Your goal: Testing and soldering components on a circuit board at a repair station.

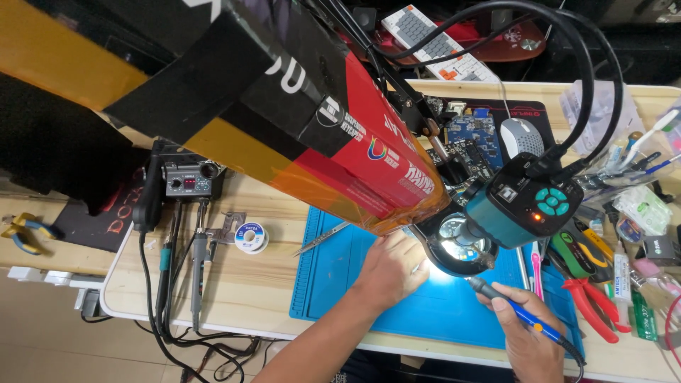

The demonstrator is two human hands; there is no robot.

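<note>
Your left hand (386, 268) lies loosely curled, fingers down on the blue silicone work mat (333, 284), holding nothing visible. Your right hand (526, 333) is closed round the blue-handled soldering iron (521, 314), tip toward the lit ring-light microscope (461, 241) between both hands.

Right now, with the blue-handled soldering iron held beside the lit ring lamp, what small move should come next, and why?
Probably ease the blue-handled soldering iron in the right hand leftward under the lit ring lamp: its tip sits at the lamp's edge, while the left hand rests on the blue silicone mat there.
</note>
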